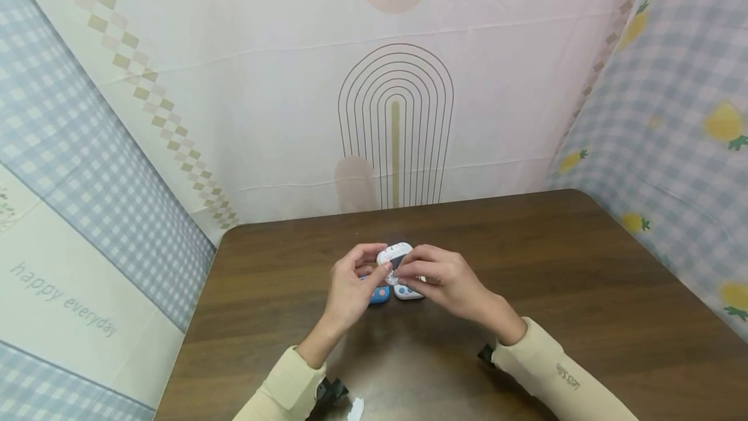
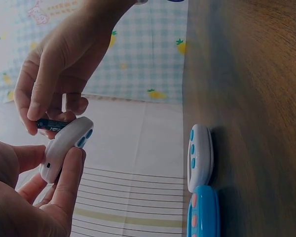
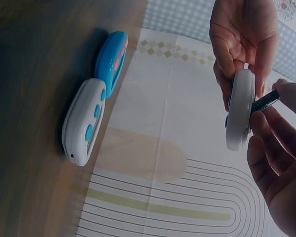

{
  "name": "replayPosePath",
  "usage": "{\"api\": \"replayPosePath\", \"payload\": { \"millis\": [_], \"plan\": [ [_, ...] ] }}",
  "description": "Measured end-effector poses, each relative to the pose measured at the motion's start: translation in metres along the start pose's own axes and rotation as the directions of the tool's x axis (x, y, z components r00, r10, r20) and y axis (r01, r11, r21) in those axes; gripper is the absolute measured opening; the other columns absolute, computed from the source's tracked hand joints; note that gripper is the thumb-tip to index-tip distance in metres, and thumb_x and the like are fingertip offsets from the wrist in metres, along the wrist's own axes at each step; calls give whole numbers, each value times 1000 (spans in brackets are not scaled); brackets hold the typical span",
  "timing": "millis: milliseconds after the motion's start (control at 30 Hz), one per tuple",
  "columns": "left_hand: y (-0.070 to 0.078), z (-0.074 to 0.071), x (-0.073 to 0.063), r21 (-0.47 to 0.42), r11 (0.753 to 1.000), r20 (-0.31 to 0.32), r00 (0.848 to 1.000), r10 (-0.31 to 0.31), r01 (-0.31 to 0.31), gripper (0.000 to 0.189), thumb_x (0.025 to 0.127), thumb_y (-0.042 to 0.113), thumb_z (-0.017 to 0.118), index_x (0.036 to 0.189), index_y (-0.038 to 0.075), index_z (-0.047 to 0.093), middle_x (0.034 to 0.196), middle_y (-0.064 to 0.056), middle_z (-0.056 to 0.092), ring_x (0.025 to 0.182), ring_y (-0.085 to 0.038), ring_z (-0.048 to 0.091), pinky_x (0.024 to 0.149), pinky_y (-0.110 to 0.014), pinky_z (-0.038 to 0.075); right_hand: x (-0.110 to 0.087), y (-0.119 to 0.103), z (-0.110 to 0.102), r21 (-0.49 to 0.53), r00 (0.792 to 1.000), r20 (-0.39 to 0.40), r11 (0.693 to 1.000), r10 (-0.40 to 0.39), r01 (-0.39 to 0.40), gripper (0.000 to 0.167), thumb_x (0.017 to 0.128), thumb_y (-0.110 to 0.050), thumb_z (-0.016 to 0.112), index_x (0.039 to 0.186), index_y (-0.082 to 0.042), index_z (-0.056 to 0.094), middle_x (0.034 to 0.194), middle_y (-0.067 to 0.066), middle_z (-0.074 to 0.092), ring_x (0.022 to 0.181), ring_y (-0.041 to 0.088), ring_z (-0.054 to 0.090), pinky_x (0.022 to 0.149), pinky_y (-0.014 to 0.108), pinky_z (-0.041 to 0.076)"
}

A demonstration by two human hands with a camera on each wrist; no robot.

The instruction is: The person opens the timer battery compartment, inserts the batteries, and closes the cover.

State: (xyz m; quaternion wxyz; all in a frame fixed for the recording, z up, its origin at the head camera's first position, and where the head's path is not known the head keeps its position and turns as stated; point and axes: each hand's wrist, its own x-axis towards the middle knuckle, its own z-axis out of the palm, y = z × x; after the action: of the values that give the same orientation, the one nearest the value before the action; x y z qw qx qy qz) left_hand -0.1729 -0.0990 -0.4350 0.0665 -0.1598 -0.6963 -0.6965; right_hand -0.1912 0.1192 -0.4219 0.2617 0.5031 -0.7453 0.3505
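Note:
My left hand grips a small white rounded handheld device by its edges, above the table. Blue buttons show on its front in the left wrist view; its back, with a dark recess, faces up in the head view. A dark battery is pinched by my right hand, one end right at the back of the device. Below the hands lie a second white device with blue buttons and a blue device with pink buttons, side by side and partly hidden by the hands in the head view.
The devices lie on a dark brown wooden table. A small white plastic piece sits at the near edge of view beside the left sleeve. Behind the table hangs a patterned white cloth, with checked cloths at both sides.

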Motion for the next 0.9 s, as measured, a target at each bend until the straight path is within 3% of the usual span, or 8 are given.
{"api": "replayPosePath", "payload": {
  "millis": [200, 500, 600, 767, 900],
  "plan": [
    [1, 3, -1, -11, 1000, -1, 1000, 11, -11, 28, 96, -1, 73, 124, -1, 70, 114, -24, 73, 84, -14, 76, 70, -34, 67, 0, -2, 4, -3, 999, -40, 1000, -10, 10, 20, 85, -5, 88, 102, -12, 81, 103, 1, 72, 91, 14, 68, 77, 20, 58],
    [3, 6, -3, 27, 999, -30, 999, 43, -42, 26, 96, 0, 74, 122, 0, 72, 114, -21, 75, 88, -16, 76, 70, -28, 65, 4, -9, 8, -14, 993, -85, 997, 78, -80, 28, 81, -10, 92, 105, -12, 76, 99, -3, 74, 90, 14, 64, 81, 27, 46],
    [5, 6, -4, 27, 999, -39, 998, 49, -48, 26, 96, 1, 74, 122, 1, 72, 114, -19, 76, 91, -18, 76, 71, -28, 66, 5, -11, 9, -12, 988, -106, 994, 111, -112, 33, 78, -9, 94, 106, -11, 76, 102, -1, 71, 95, 16, 61, 84, 28, 47],
    [8, 7, -5, 18, 998, -40, 998, 54, -53, 25, 96, 1, 74, 121, 4, 72, 114, -16, 76, 90, -18, 77, 70, -31, 66, 3, -12, 9, -18, 970, -161, 982, 183, -188, 46, 73, -12, 97, 113, -9, 74, 118, 10, 63, 113, 26, 56, 95, 32, 49],
    [10, 8, -6, 32, 998, -42, 997, 57, -56, 25, 96, 1, 75, 120, 4, 73, 114, -16, 76, 90, -17, 76, 70, -30, 66, 2, -14, 7, 18, 938, -124, 946, 323, -323, 61, 74, -17, 97, 127, -9, 69, 132, 12, 60, 119, 26, 56, 96, 32, 51]
  ]
}}
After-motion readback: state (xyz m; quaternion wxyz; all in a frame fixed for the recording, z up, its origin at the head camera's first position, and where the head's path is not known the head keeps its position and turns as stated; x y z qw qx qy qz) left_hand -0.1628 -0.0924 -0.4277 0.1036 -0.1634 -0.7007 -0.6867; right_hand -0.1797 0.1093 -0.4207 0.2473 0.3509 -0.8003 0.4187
